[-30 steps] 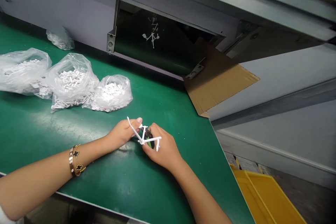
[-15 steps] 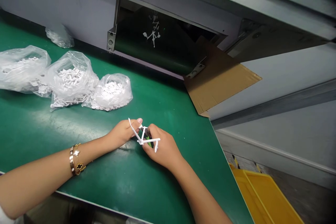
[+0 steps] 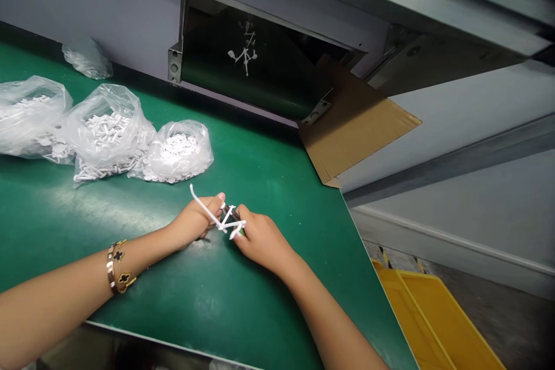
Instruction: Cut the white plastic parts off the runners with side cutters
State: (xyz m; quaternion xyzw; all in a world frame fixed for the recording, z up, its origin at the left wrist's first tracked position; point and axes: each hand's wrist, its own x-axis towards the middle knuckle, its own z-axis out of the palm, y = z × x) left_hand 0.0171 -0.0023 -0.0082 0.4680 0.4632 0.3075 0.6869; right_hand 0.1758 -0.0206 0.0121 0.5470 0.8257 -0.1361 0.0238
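My left hand (image 3: 195,221) pinches a branched white plastic runner (image 3: 220,215) between thumb and fingers. My right hand (image 3: 260,241) sits against the runner and closes around green-handled side cutters (image 3: 236,221). The hands and runner hide most of the cutters, and their jaws cannot be made out. Both hands rest just above the green bench mat (image 3: 87,219). Up and to the left of my hands lie several clear plastic bags, including one of white moulded parts (image 3: 177,153).
A dark conveyor belt (image 3: 260,69) in a wall opening carries a white plastic runner (image 3: 245,52). A cardboard sheet (image 3: 351,133) lies at the opening's right corner. Beyond the bench's right edge, a yellow plastic crate (image 3: 425,318) stands on the floor.
My hands and the runner sit further left in the view, and the hands are closer together. The runner's long arm now points more up and to the left.
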